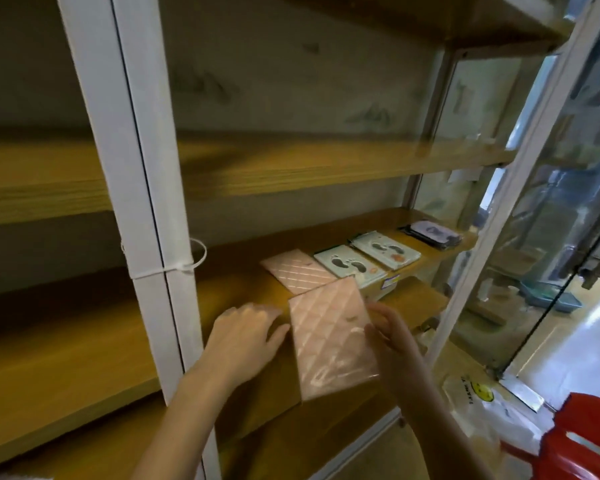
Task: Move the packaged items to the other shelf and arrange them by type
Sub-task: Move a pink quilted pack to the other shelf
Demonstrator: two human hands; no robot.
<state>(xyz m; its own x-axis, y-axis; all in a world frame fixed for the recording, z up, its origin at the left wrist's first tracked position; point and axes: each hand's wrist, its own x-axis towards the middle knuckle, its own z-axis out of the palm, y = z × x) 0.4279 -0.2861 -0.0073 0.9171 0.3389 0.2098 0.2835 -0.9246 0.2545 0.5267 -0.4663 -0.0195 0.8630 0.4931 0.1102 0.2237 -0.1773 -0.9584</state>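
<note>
The pink quilted package is held tilted over the shelf front, its long axis pointing at its twin just behind. The right hand pinches its right edge. The left hand, fingers relaxed, lies just beside its left edge.

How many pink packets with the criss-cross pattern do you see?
2. One pink quilted plastic-wrapped packet lies on the wooden shelf; a second pink quilted packet is in the right hand. More might hide underneath.
</note>
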